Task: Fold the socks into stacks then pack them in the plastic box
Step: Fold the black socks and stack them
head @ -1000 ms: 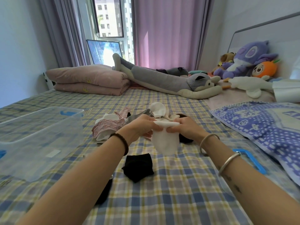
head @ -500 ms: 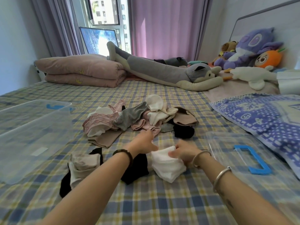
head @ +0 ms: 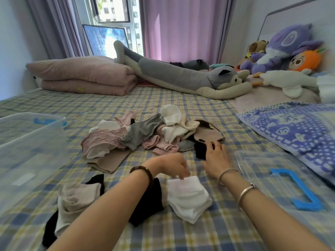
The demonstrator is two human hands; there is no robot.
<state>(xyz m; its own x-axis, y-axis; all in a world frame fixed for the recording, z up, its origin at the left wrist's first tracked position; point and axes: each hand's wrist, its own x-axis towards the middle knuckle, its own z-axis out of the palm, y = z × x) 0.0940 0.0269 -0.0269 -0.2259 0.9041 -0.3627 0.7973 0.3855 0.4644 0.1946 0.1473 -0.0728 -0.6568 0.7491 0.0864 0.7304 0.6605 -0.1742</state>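
The head view looks down a checked bed sheet (head: 181, 232). At the left edge of the frame stands the clear plastic box (head: 32, 142), open-topped. Its clear lid (head: 257, 160) with a blue handle (head: 297, 189) lies flat at the lower right.

In the middle of the frame is a loose pile of socks (head: 152, 134) in pink, grey, cream and tan. Below it, in the lower part of the frame, three folded lots lie in a row: a beige and black stack (head: 78, 198) at lower left, a black stack (head: 146, 205) partly behind the left forearm, and a folded white sock (head: 188, 196) just right of it.

The left hand (head: 172, 165) hangs over the top edge of the white sock with its fingers curled down. It is blurred, so I cannot tell whether it pinches the cloth or only touches it. The right hand (head: 215, 160) lies flat, fingers stretched forward, with its fingertips resting on a black sock (head: 199, 151) at the pile's lower right edge.

Across the upper part of the frame lie a folded pink quilt (head: 81, 75) at the left and a long grey plush animal (head: 174, 77) in the centre. A group of plush toys (head: 286, 46) is at the upper right. A blue patterned pillow (head: 293, 127) fills the right edge.
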